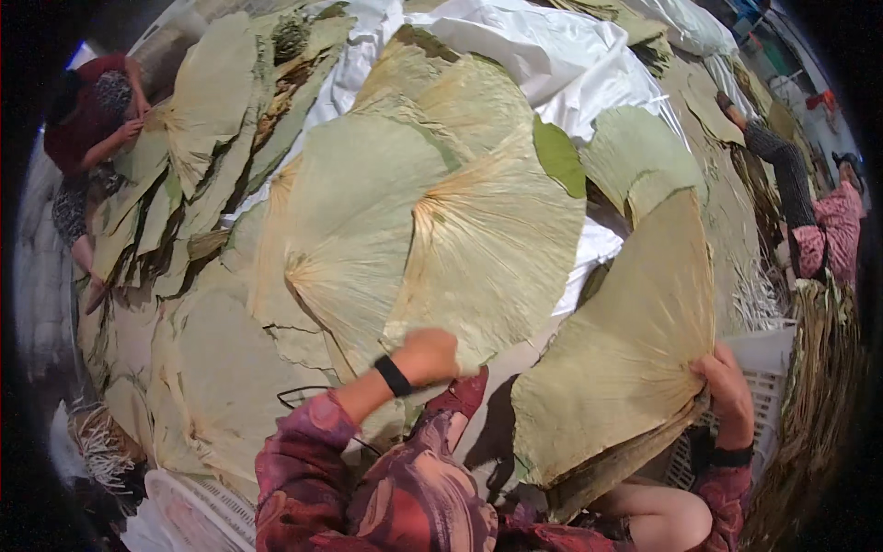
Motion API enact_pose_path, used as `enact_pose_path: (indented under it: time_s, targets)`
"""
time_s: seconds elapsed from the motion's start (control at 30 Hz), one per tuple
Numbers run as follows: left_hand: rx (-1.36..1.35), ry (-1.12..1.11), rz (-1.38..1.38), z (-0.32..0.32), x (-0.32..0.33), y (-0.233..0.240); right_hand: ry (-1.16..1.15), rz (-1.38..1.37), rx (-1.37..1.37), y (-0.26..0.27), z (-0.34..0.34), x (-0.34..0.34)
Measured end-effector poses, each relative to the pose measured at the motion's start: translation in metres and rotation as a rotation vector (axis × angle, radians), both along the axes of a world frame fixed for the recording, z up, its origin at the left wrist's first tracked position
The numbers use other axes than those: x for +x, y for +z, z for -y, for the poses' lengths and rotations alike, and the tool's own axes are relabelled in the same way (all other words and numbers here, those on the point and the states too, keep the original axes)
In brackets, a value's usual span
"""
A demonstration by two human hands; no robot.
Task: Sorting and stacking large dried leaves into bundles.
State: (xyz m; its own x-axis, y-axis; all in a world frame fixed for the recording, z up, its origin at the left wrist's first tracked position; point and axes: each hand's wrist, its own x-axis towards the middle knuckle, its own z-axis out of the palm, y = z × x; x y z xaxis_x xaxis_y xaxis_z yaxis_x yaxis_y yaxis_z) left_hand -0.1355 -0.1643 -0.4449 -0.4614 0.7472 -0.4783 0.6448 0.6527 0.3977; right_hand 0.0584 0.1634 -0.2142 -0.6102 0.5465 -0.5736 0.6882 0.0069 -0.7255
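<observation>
Folded, fan-shaped dried lotus leaves lie before me, and my right hand grips a small stack of them by the pleated corner, raised at my right. My left hand, slightly blurred, is curled at the lower edge of the middle lotus leaf. Whether its fingers pinch that leaf is hidden. Another pale folded leaf overlaps the pile on the left of it. A greener round piece of leaf shows beside the middle leaf's upper right edge.
White sheeting lies behind the leaves. A white plastic basket stands at my right, near bundled dried leaves. One person sits at far left among leaf stacks; another person is at far right. White strips lie near the basket.
</observation>
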Motion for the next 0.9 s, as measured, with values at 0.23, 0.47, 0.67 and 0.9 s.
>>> enact_pose_path:
  time_s: [0.23,0.47,0.67,0.9]
  targets:
    - [0.379,0.637,-0.495,-0.046,-0.111,0.009,0.055,0.033,0.071,0.002,-0.003,0.004]
    - [0.458,0.765,-0.131,-0.07,-0.131,0.001,0.107,0.009,0.009,-0.009,-0.015,0.002]
    - [0.973,0.422,0.124,-0.104,-0.049,0.062,0.045,-0.068,-0.039,-0.003,-0.007,0.004]
    - [0.871,-0.092,0.262,-0.147,0.101,0.146,0.007,-0.114,-0.06,-0.01,-0.012,0.016]
